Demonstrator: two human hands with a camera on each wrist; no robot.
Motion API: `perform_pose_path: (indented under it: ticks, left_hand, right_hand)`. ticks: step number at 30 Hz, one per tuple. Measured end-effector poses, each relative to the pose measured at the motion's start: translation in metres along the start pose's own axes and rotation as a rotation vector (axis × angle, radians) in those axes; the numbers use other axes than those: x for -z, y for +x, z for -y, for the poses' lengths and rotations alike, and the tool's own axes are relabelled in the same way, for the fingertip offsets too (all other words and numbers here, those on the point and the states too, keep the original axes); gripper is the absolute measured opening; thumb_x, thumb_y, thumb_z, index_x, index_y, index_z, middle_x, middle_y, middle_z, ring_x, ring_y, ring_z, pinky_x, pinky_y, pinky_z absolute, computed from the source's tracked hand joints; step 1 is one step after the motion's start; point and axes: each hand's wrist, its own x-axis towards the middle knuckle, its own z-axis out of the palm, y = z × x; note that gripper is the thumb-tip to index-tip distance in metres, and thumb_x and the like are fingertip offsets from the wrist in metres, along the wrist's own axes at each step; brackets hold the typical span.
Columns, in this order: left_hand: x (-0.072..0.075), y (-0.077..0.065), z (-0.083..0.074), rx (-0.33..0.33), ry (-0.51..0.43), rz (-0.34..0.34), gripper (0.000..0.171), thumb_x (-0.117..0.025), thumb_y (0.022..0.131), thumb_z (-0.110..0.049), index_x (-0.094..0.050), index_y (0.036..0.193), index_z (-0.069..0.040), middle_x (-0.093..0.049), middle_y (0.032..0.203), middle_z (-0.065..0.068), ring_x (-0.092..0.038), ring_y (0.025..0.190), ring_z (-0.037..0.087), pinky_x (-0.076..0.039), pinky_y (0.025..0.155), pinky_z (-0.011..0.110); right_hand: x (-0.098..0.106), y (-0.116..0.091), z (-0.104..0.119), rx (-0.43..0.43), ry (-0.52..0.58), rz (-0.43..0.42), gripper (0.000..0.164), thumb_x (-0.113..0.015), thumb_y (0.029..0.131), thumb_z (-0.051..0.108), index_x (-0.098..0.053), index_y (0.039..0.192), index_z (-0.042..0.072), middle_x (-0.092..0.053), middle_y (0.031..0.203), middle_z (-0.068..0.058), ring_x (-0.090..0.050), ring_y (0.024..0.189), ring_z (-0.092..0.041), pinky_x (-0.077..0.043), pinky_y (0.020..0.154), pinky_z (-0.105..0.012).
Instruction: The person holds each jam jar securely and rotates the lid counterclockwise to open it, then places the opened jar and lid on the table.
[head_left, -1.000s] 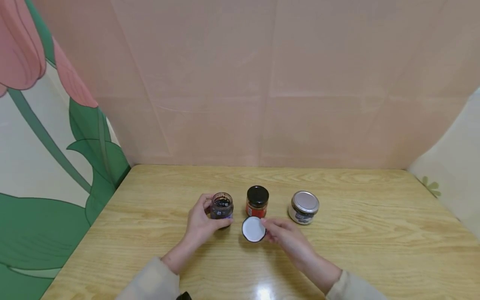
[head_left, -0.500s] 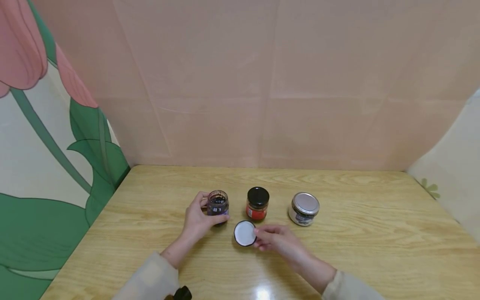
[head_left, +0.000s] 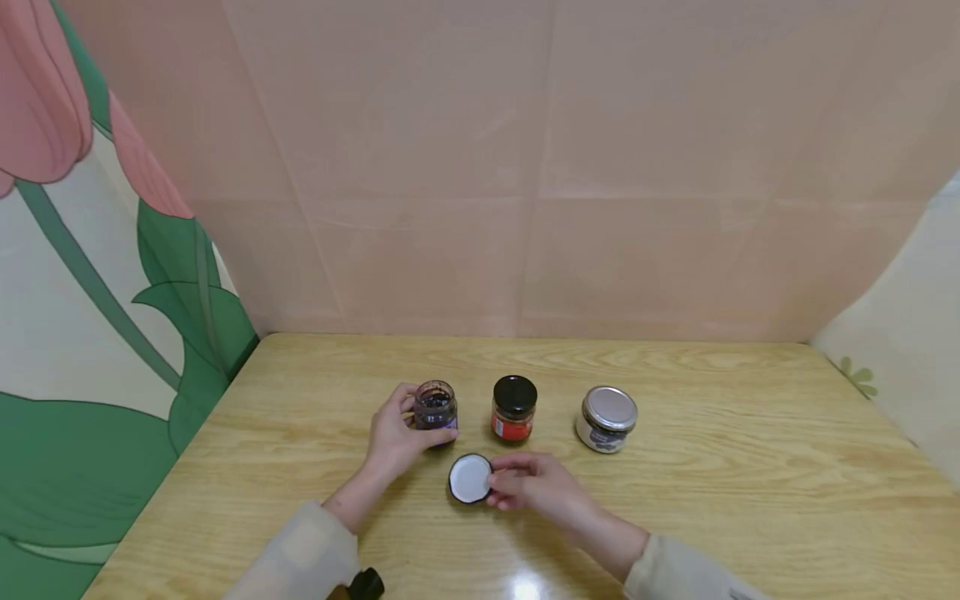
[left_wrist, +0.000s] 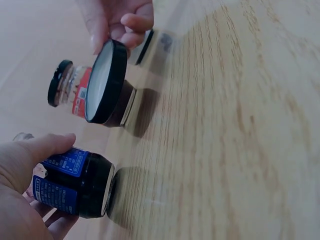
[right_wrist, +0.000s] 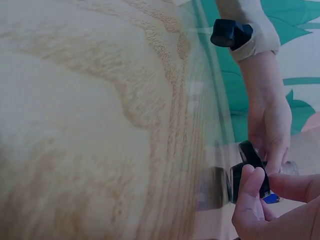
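My left hand [head_left: 392, 442] grips a lidless glass jar [head_left: 436, 408] of something dark, thumb across the front and fingers round the far side. Its blue label [left_wrist: 62, 182] shows in the left wrist view, where the jar stands upright on the table. Between thumb and fingers, my right hand [head_left: 543, 492] pinches a round jar lid [head_left: 471, 478] by its right edge. The lid has a black rim and a white inside, which faces the head camera. It is held above the table, in front and to the right of the lidless jar, apart from it.
Behind the lid stands a red-labelled jar [head_left: 513, 410] with a black lid. Farther right is a squat jar [head_left: 607, 419] with a silver lid. The wooden table [head_left: 712, 450] ends at a pinkish cloth backdrop [head_left: 525, 208], with a flower-printed sheet [head_left: 187, 333] on the left.
My right hand has carried the lid leftward and nearer to my body. My left hand moved slightly left with the jar at first, then stayed still.
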Motion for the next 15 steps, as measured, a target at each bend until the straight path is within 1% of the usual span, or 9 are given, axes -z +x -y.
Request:
perform_pose_path:
  ticks: [6, 10, 15]
  left_hand:
    - [0.0, 0.002, 0.002, 0.013, 0.001, -0.003, 0.064, -0.091, 0.059, -0.012, -0.056, 0.112, -0.005, -0.067, 0.115, 0.018, -0.065, 0.099, 0.029, -0.054, 0.085, 0.041]
    - [0.001, 0.004, 0.003, 0.024, -0.003, -0.006, 0.067, -0.09, 0.06, -0.011, -0.055, 0.116, -0.005, -0.065, 0.12, 0.019, -0.064, 0.103, 0.032, -0.053, 0.089, 0.042]
    - [0.002, 0.006, 0.005, -0.009, -0.018, 0.019, 0.068, -0.09, 0.06, -0.009, -0.055, 0.118, -0.004, -0.064, 0.121, 0.02, -0.062, 0.109, 0.033, -0.05, 0.094, 0.045]
  right_hand:
    - [-0.005, 0.003, -0.001, -0.011, -0.01, 0.042, 0.043, -0.062, 0.087, 0.003, -0.049, 0.122, -0.017, -0.07, 0.086, -0.009, -0.067, 0.073, -0.012, -0.055, 0.068, -0.023]
    - [-0.009, 0.004, -0.002, -0.01, -0.006, 0.066, 0.043, -0.063, 0.086, 0.003, -0.05, 0.123, -0.016, -0.071, 0.086, -0.011, -0.067, 0.073, -0.012, -0.056, 0.068, -0.023]
    - [-0.012, 0.006, -0.003, -0.014, 0.001, 0.073, 0.043, -0.063, 0.086, 0.002, -0.05, 0.123, -0.016, -0.071, 0.088, -0.012, -0.068, 0.075, -0.013, -0.056, 0.07, -0.024]
